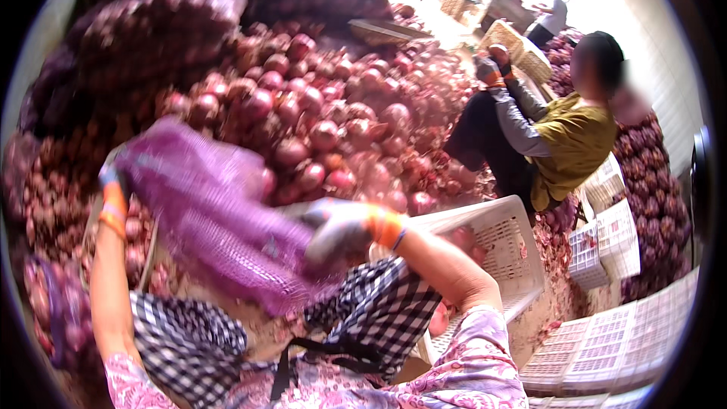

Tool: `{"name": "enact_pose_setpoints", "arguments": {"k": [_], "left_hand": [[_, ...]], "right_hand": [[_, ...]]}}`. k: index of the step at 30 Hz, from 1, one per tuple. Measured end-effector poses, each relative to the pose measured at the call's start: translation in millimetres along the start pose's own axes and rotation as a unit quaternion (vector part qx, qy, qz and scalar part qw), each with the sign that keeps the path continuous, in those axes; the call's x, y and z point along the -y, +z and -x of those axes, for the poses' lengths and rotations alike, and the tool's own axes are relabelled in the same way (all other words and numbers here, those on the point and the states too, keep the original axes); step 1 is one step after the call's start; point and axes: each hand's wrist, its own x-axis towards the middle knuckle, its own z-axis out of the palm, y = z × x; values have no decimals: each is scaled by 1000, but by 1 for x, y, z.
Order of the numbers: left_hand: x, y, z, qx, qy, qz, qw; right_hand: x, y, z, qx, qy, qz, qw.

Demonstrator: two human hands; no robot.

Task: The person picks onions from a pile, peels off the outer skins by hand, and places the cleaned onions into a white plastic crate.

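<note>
A purple mesh bag [204, 189], limp and blurred by motion, stretches in front of me between my hands. My left hand [115, 170], in a grey glove with an orange cuff, is closed on the bag's upper left corner; its fingers are partly covered by the mesh. At the bag's right end is my right hand [341, 231], gloved the same way. It overlaps the mesh, but motion smears its fingers, so their grip is unclear. Beyond the bag spreads a large heap of red onions [326, 136].
By my right knee stands a white plastic crate [522, 257] with a few onions inside. Filled mesh sacks [159, 30] are piled at the far left. A co-worker [575, 136] sits at the right, near stacked crates [617, 238]. Another person [556, 15] is farther back.
</note>
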Motion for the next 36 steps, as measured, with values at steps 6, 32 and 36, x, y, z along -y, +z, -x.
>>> {"name": "enact_pose_setpoints", "arguments": {"k": [6, 32, 36], "left_hand": [[-11, -12, 4, 81, 160, -258, 949], [2, 222, 235, 496, -298, -386, 718], [20, 229, 232, 538, -121, -770, 320]], "right_hand": [[-20, -52, 3, -236, -194, 397, 866], [-78, -222, 70, -606, -318, -150, 714], [-72, -216, 49, -528, -330, -187, 760]]}}
